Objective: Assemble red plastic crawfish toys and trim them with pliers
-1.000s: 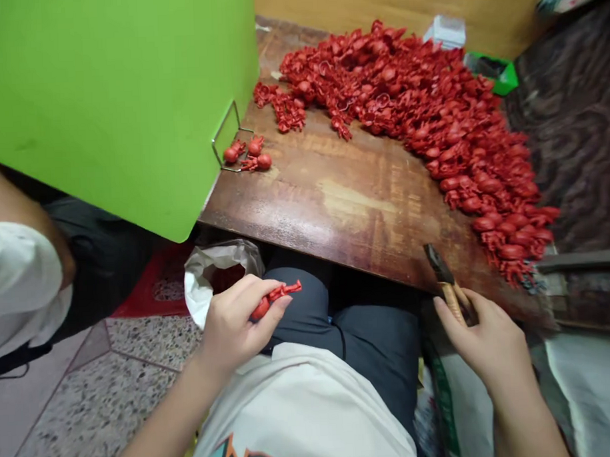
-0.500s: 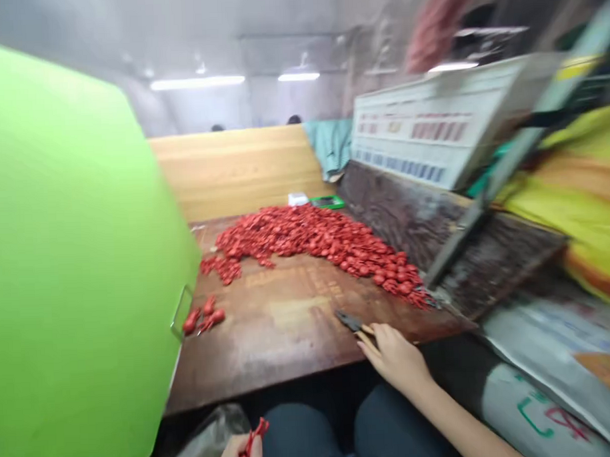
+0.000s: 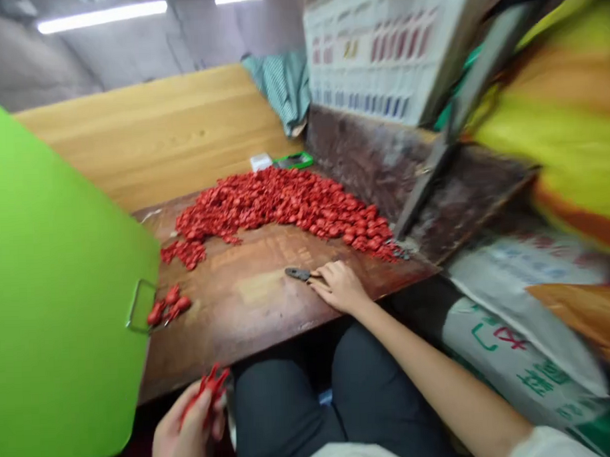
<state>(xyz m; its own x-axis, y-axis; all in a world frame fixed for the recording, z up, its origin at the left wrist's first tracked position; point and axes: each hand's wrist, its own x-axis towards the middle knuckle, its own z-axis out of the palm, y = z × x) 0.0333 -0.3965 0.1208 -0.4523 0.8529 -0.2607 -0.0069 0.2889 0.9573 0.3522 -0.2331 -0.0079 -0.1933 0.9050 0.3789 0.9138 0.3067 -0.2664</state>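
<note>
Between the fingers of my left hand, low in front of the table edge, is a red plastic piece with thin prongs sticking out. My right hand rests on the tabletop, closed round the handles of a pair of pliers whose dark jaws point left. Behind it spreads a large pile of red plastic pieces, rounded with thin legs. A few more red pieces lie apart at the table's left side.
A bright green panel with a wire handle stands at the left. A wooden board closes the back. White boxes, a slanted metal bar and printed sacks line the right. A green tray sits behind the pile.
The view has tilted down and shifted right, so the table appears higher and further left. My left hand with its red piece has come further into view. My right hand still holds the pliers.
</note>
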